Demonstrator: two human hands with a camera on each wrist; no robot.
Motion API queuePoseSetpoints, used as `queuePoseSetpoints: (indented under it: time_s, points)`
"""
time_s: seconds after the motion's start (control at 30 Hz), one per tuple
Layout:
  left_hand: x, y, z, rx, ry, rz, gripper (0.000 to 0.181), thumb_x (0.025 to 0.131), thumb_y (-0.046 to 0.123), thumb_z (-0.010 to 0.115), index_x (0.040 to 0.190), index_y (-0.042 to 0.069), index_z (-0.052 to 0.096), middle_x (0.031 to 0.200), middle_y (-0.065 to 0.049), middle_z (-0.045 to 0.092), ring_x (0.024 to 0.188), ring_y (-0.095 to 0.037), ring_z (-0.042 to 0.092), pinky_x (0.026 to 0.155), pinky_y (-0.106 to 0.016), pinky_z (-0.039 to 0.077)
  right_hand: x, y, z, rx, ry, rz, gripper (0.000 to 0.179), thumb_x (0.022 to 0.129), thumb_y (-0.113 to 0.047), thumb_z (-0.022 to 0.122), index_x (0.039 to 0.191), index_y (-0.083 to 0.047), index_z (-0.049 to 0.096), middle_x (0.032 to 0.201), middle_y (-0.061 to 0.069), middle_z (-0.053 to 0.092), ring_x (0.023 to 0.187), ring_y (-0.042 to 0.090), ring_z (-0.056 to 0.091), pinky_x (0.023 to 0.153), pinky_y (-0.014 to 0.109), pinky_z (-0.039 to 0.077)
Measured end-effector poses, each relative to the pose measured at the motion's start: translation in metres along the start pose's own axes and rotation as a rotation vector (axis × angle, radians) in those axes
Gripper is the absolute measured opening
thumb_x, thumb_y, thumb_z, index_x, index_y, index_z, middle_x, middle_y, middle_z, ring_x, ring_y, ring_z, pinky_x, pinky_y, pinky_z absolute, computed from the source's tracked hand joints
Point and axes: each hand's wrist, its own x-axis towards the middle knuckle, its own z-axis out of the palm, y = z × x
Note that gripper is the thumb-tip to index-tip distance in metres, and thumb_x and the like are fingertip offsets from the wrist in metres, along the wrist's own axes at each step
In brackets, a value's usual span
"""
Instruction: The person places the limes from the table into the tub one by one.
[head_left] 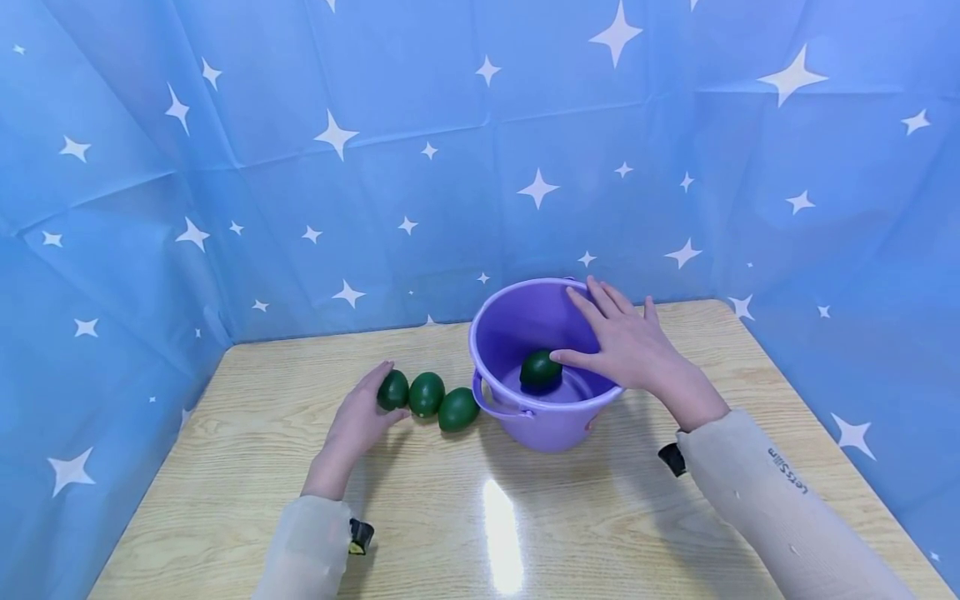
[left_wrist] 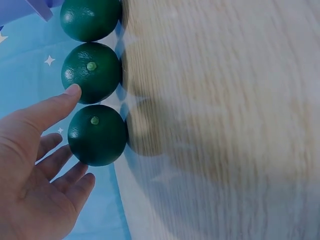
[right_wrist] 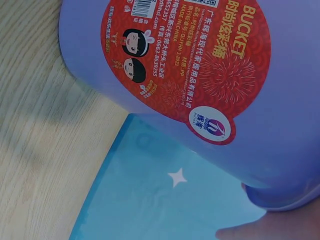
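Nearest us, at seven and five o'clock, two pale sleeves [head_left: 303, 546] reach in over the wood-grain desk [head_left: 420, 517]. Out at nine o'clock, the left hand [head_left: 365, 414] curves loosely about the end fruit [head_left: 393, 390], thumb and fingers well apart; it's no firm grip that I can see, and I can't call the contact. And look at the row: middle fruit [head_left: 427, 395], then inner fruit [head_left: 458, 409], lined up to the bucket's eight o'clock side!

These glossy green rounds look firm, light to middling in weight, and likely to roll or slip on that shiny skin. My call: thumb and fingers on opposite sides at the widest girth, well clear of the neighbour.

Over to the purple bucket [head_left: 547, 429], thin-walled plastic by the look of it, light, a touch flexible; best held by the rim or the handle [head_left: 497, 408] at eight o'clock. The right hand [head_left: 628, 343] is spread at its two-o'clock rim, clamped on nothing I can make out. Down on the bucket floor sits a fourth fruit [head_left: 537, 371], the thumb overlapping its edge. Beyond it all, at twelve, the starry blue cloth [head_left: 420, 83].
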Motion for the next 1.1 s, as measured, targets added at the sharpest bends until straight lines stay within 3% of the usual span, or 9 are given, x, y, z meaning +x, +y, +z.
queuePoseSetpoints:
  time_s: [0.3,0.7,1.1]
  points:
    - [0.002,-0.003,0.001,-0.020,-0.001,-0.018,0.084,0.089,0.022,0.076,0.157,0.010,0.029,0.163,-0.018,0.029,0.148,-0.042,0.030,0.119,-0.059,0.032,-0.002,-0.001,-0.003,-0.015,-0.026,0.000,0.099,0.087,-0.076,0.051,0.162,-0.021,0.013,0.169,0.016,0.003,0.155,0.041,0.006,0.111,0.083,0.003]
    - [0.005,-0.008,0.002,-0.045,-0.013,-0.044,0.083,0.090,0.026,0.075,0.157,0.010,0.029,0.164,-0.019,0.026,0.148,-0.043,0.028,0.118,-0.061,0.032,0.001,0.001,0.000,-0.001,0.003,-0.004,0.100,0.086,-0.075,0.055,0.161,-0.021,0.017,0.169,0.016,0.005,0.155,0.041,0.009,0.111,0.083,0.005]
    - [0.007,-0.011,0.003,-0.072,0.000,-0.062,0.075,0.091,0.023,0.074,0.153,0.008,0.035,0.157,-0.021,0.037,0.144,-0.044,0.037,0.116,-0.061,0.036,-0.001,-0.001,-0.002,-0.012,-0.018,-0.005,0.100,0.087,-0.076,0.051,0.161,-0.021,0.014,0.169,0.016,0.003,0.155,0.042,0.007,0.111,0.084,0.004]
